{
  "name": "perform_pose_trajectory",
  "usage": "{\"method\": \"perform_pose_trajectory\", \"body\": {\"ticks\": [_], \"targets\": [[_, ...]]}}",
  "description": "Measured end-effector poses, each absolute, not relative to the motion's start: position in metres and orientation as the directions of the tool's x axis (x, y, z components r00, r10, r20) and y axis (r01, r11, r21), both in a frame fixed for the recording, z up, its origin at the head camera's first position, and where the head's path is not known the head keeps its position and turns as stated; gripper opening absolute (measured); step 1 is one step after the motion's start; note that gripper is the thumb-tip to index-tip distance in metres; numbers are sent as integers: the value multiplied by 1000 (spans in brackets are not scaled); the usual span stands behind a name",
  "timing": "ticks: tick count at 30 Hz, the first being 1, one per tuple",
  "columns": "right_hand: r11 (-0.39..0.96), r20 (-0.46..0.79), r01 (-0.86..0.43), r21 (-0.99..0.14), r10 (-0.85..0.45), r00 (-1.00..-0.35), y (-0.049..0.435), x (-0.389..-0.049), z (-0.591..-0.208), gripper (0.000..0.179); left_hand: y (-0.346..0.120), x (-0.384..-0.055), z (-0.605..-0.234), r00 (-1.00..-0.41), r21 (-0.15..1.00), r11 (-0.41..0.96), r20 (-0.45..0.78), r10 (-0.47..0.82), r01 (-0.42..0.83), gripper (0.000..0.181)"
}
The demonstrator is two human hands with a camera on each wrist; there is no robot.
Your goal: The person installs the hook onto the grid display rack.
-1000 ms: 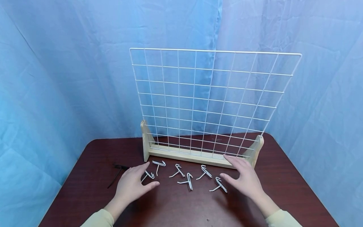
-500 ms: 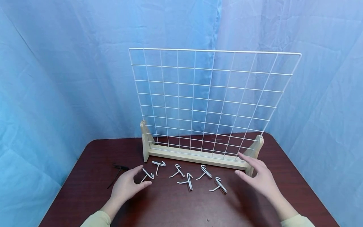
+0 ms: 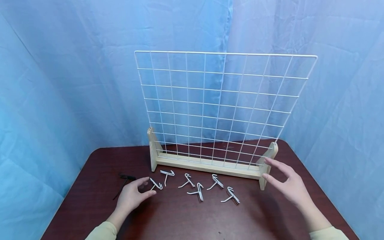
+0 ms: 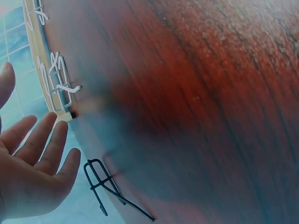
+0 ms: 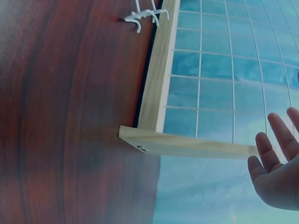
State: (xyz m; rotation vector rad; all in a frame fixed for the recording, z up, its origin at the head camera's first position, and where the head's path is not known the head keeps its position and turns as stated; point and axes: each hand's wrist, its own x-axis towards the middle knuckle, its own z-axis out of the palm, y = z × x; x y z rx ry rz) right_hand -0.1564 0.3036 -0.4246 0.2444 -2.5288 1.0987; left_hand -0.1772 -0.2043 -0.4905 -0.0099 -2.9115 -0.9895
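Observation:
My left hand hovers at the left with thumb and forefinger spread on either side of the nearest white wire hook. Its fingers are loosely bent and hold nothing in the left wrist view. Behind that hand lies a black wire hook, partly covered in the head view. My right hand is held in the air beside the right wooden foot of the stand, fingers apart, with nothing in it. Several more white hooks lie between the hands, among them one nearest the right hand.
A white wire grid panel stands upright in a pale wooden base across the back of the dark red-brown table. Light blue curtains hang behind and at both sides.
My right hand has moved to the right, away from the hooks and past the wooden foot. My left hand has drawn slightly left and down, uncovering more of the leftmost white hook.

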Motion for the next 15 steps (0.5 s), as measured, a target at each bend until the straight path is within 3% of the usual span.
{"method": "perform_pose_trajectory", "body": {"ticks": [15], "targets": [[590, 350, -260, -764, 41, -936, 327, -168, -408, 50, -214, -179, -496, -999, 675, 738, 38, -26, 7, 54]]}}
